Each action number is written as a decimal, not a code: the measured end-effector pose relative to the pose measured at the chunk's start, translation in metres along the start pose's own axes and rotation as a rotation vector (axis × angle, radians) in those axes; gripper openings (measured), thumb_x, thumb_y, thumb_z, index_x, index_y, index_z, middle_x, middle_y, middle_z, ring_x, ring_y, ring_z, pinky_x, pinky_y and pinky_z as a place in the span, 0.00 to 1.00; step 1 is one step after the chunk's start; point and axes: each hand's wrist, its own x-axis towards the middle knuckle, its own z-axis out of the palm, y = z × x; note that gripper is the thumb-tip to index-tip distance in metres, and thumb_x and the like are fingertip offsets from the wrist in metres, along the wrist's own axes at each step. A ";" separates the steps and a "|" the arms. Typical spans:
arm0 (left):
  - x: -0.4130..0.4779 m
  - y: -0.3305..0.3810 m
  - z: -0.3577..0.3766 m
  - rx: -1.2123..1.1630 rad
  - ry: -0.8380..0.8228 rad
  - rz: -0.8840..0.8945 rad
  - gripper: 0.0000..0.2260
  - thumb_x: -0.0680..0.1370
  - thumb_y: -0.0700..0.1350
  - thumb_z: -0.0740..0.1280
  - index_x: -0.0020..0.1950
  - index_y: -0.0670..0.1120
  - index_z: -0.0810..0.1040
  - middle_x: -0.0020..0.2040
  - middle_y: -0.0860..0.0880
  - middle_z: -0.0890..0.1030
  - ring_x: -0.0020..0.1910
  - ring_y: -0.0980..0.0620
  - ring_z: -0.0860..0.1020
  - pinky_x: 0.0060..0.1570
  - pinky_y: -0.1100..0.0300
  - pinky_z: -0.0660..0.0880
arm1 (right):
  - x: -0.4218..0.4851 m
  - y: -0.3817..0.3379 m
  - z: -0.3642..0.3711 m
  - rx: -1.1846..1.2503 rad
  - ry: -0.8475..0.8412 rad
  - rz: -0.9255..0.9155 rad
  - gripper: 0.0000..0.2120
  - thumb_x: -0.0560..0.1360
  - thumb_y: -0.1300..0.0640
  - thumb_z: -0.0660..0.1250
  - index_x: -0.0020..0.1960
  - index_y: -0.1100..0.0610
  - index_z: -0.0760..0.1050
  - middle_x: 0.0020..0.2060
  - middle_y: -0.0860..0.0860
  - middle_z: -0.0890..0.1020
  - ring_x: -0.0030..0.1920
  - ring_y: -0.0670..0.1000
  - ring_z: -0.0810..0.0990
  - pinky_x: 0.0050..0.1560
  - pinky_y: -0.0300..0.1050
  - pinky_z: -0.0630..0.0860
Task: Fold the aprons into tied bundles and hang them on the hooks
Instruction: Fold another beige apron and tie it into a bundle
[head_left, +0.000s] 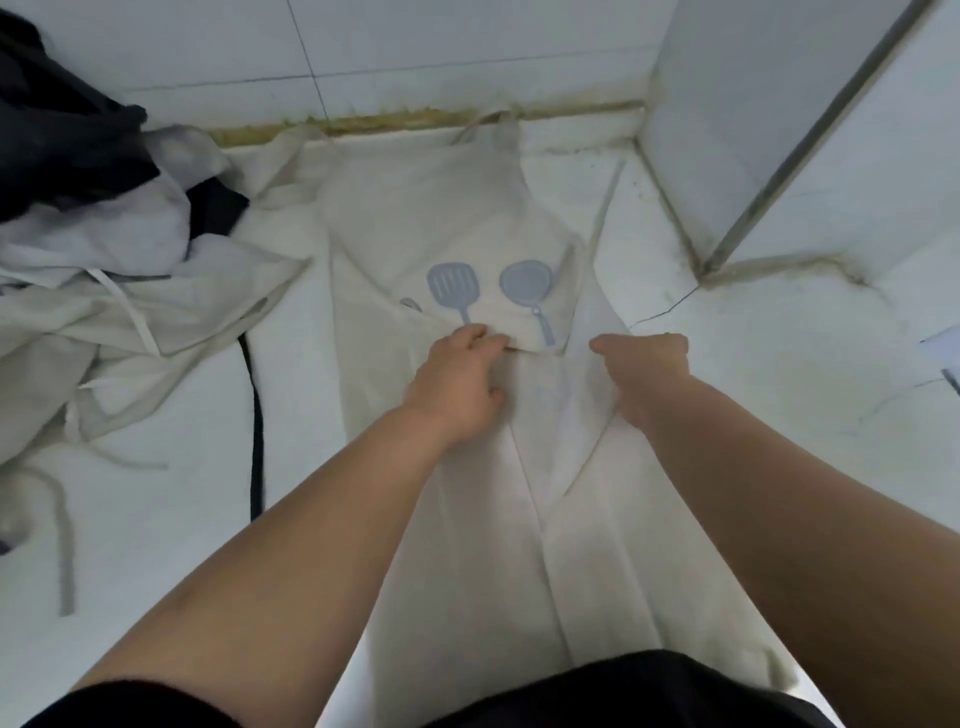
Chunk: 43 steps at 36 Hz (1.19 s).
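White tiled walls meet a white counter (727, 364) along a stained seam at the back. A tiled pillar (727, 130) stands beyond and to the right of the right hand's fingers. A cream apron (441, 208) lies spread lengthwise on the counter. Its bib and neck strap lie beyond the fingers toward the wall, and its skirt runs back under both forearms to the person's dark clothing. Printed on it, just beyond the fingers, are a blue spatula (451, 288) and a blue pan (525, 283).

The left hand (457, 387) rests on the cloth with its fingers (483, 338) curled, pinching a folded edge just below the spatula print. The right hand (649, 374) is closed round the apron's right side and holds it up as a raised fold between the two hands.

Well to the left of the left fingers lies a crumpled heap of pale aprons (104, 312) with loose ties, and dark cloth (62, 130) covers its far part. A black strap (255, 415) runs along the counter between the heap and the left forearm.
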 end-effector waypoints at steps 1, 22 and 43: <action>0.005 -0.001 0.001 0.020 -0.023 0.004 0.30 0.76 0.46 0.67 0.76 0.50 0.61 0.77 0.46 0.58 0.73 0.42 0.60 0.71 0.54 0.60 | 0.002 -0.001 0.002 -0.024 0.011 0.003 0.34 0.66 0.54 0.70 0.69 0.60 0.63 0.64 0.59 0.71 0.62 0.61 0.73 0.62 0.57 0.73; 0.027 -0.004 -0.014 -0.664 0.172 -0.183 0.13 0.75 0.46 0.71 0.58 0.46 0.77 0.57 0.49 0.78 0.53 0.49 0.78 0.54 0.60 0.72 | -0.021 -0.041 0.032 -0.708 -0.187 -1.035 0.16 0.76 0.55 0.61 0.63 0.54 0.74 0.63 0.52 0.76 0.60 0.57 0.76 0.63 0.51 0.68; 0.043 0.031 -0.002 -0.362 0.084 -0.184 0.22 0.75 0.39 0.64 0.69 0.48 0.71 0.62 0.45 0.76 0.60 0.46 0.75 0.52 0.64 0.68 | 0.017 -0.074 -0.020 -0.688 0.082 -0.687 0.22 0.78 0.62 0.58 0.71 0.52 0.65 0.67 0.54 0.71 0.66 0.57 0.71 0.61 0.49 0.68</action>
